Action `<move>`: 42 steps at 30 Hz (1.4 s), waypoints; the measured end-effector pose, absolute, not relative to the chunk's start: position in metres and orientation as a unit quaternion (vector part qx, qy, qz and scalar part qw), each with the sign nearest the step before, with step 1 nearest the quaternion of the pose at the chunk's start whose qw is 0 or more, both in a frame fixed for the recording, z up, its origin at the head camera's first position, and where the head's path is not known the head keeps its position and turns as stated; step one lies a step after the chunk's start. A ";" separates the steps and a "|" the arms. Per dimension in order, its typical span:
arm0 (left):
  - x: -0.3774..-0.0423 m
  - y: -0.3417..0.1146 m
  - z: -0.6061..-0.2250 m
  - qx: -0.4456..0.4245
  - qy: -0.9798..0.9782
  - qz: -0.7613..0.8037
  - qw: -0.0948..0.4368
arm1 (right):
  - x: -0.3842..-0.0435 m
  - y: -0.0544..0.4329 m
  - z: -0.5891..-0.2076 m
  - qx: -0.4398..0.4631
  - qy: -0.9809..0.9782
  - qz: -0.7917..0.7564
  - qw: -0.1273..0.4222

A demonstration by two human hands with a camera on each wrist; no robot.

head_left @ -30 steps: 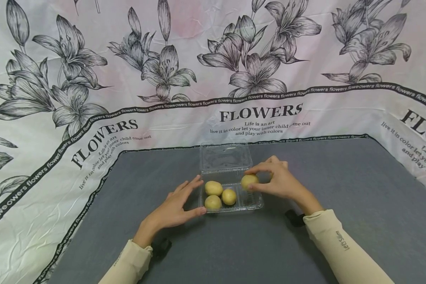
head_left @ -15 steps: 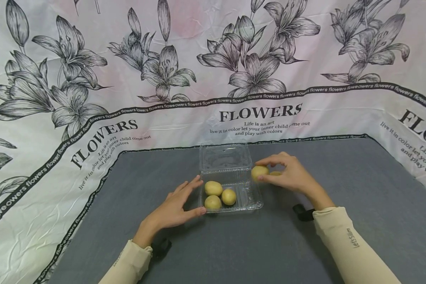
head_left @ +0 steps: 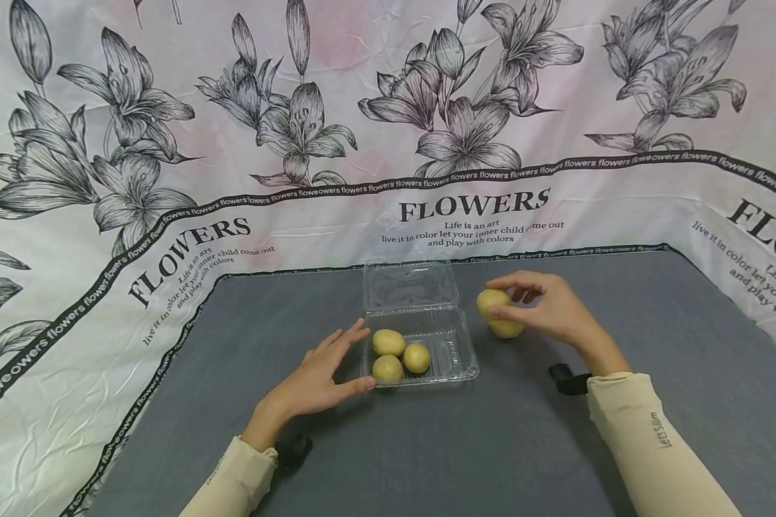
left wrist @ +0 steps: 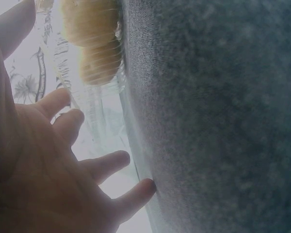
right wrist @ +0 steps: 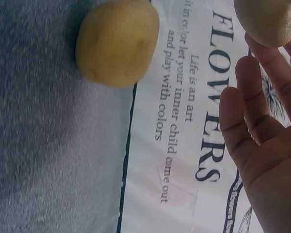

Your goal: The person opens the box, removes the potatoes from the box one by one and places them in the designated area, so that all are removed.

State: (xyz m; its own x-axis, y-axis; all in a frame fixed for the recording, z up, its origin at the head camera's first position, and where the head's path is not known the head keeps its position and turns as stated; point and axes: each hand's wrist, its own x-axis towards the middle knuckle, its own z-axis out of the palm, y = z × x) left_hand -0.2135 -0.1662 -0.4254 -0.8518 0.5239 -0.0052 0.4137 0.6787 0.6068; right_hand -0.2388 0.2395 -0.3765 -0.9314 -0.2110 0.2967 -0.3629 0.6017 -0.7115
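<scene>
My right hand (head_left: 550,309) pinches a small yellow potato (head_left: 490,301) between thumb and fingers, above the table to the right of a clear plastic clamshell box (head_left: 455,359). A second potato (head_left: 508,330) rests on the table just under it; the right wrist view shows this table potato (right wrist: 117,43) apart from the held potato (right wrist: 269,22). Three potatoes (head_left: 388,342) sit in the left part of the box, whose lid (head_left: 410,287) stands raised at the back. With fingers spread, my left hand (head_left: 317,377) rests at the box's left side; its fingers (left wrist: 109,165) reach along the wall.
A grey cloth (head_left: 388,459) covers the table. Behind it and at both sides hangs a white curtain (head_left: 336,230) printed with flowers and lettering. Dark wrist cameras (head_left: 567,379) sit below both wrists.
My right hand has carried the potato from over the box's right part, out to the right, above the potato on the table. My left hand has stayed put.
</scene>
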 end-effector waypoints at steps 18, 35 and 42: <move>-0.213 -0.166 -0.426 0.258 0.913 0.304 0.087 | -0.241 0.268 -0.381 0.146 -0.884 0.430 0.115; -0.213 -0.166 -0.426 0.256 0.913 0.305 0.088 | -0.241 0.303 -0.393 0.095 -0.905 0.408 0.078; -0.213 -0.166 -0.426 0.258 0.913 0.304 0.087 | -0.242 0.310 -0.396 0.083 -0.924 0.370 0.041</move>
